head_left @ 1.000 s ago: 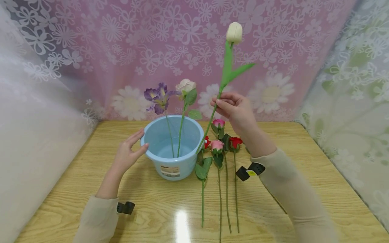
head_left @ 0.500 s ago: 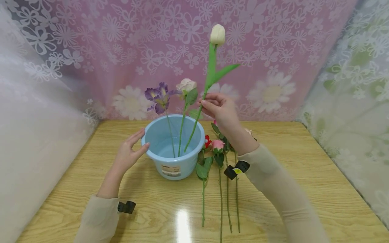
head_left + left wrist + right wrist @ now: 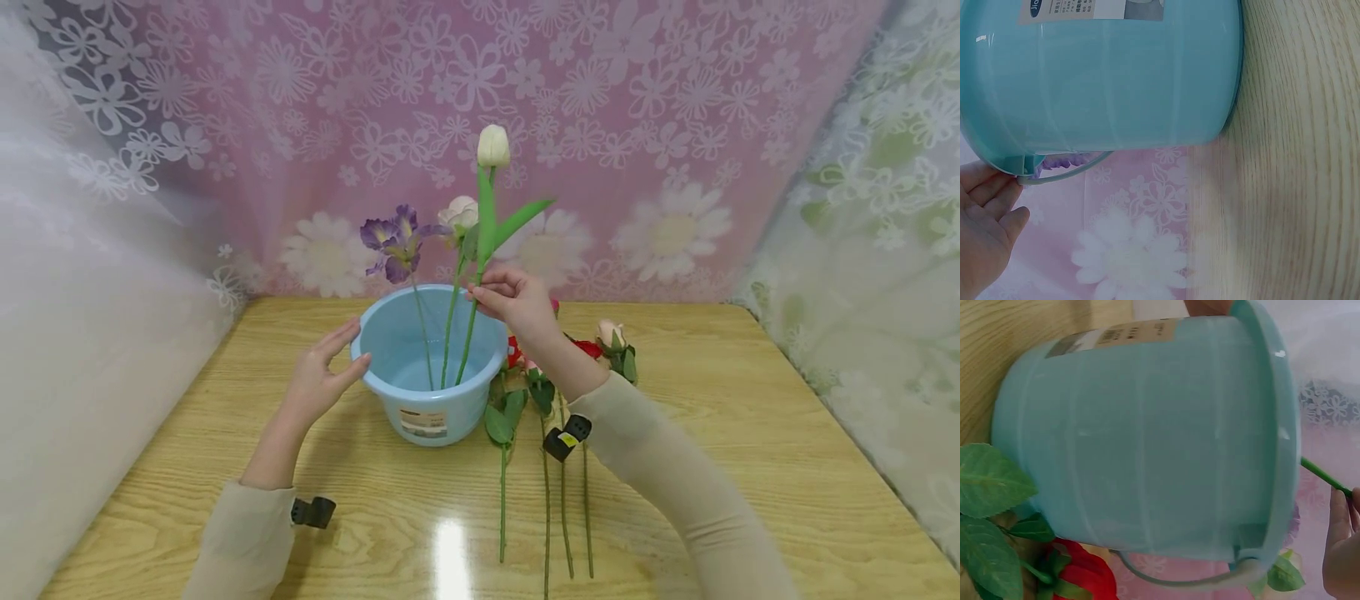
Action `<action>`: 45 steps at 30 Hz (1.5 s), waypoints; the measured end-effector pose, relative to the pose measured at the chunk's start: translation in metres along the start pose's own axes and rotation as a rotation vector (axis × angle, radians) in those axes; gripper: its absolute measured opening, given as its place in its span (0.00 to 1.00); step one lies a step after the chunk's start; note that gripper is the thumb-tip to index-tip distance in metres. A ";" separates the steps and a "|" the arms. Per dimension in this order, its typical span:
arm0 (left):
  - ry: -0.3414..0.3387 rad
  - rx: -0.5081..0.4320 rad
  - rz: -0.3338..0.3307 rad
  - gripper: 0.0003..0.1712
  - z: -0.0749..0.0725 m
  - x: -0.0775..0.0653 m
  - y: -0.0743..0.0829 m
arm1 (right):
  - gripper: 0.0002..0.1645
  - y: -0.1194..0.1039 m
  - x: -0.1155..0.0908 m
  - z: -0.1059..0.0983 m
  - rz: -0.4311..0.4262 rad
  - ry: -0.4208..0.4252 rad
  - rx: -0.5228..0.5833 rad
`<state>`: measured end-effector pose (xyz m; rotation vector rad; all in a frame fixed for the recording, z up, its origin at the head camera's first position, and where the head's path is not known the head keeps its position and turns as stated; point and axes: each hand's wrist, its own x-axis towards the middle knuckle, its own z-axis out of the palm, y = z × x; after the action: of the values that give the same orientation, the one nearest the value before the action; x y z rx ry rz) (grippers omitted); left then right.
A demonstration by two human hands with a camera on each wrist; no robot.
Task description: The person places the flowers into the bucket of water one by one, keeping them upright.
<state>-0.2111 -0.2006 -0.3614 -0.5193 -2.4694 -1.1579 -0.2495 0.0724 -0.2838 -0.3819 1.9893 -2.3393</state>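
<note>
My right hand (image 3: 517,308) pinches the green stem of a white tulip (image 3: 487,221) above the light blue bucket (image 3: 467,415). The tulip stands nearly upright, its lower stem inside the bucket. A purple iris (image 3: 397,246) and a white rose (image 3: 456,215) lean in the bucket to the left of it; the tulip's leaf partly covers the rose. At the bucket's left rim rests my left hand (image 3: 318,371), fingers extended and thumb apart. In the right wrist view, the tulip stem (image 3: 1322,474) rises past the rim to the right hand (image 3: 1342,550).
Right of the bucket, several roses lie on the wooden table (image 3: 675,467), stems toward the front. A red rose (image 3: 1085,575) is close beside the bucket; a peach rose (image 3: 611,335) lies farther right. My right forearm hides some blooms. A pink floral curtain (image 3: 360,125) hangs behind.
My right hand has carried the tulip left from outside the bucket's right rim, then lowered its stem into the bucket. My left hand stays at the rim.
</note>
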 end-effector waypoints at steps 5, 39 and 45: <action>-0.002 -0.010 -0.002 0.31 0.000 0.000 0.001 | 0.09 0.016 0.000 0.005 -0.012 -0.039 -0.068; 0.009 -0.014 0.007 0.31 0.001 0.000 -0.002 | 0.08 0.032 -0.001 0.022 0.001 -0.186 -0.634; 0.009 -0.020 0.007 0.31 0.001 0.000 -0.003 | 0.11 0.032 0.000 0.026 -0.004 -0.174 -0.731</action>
<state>-0.2124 -0.2016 -0.3635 -0.5264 -2.4488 -1.1805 -0.2482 0.0417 -0.3111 -0.5809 2.6660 -1.4274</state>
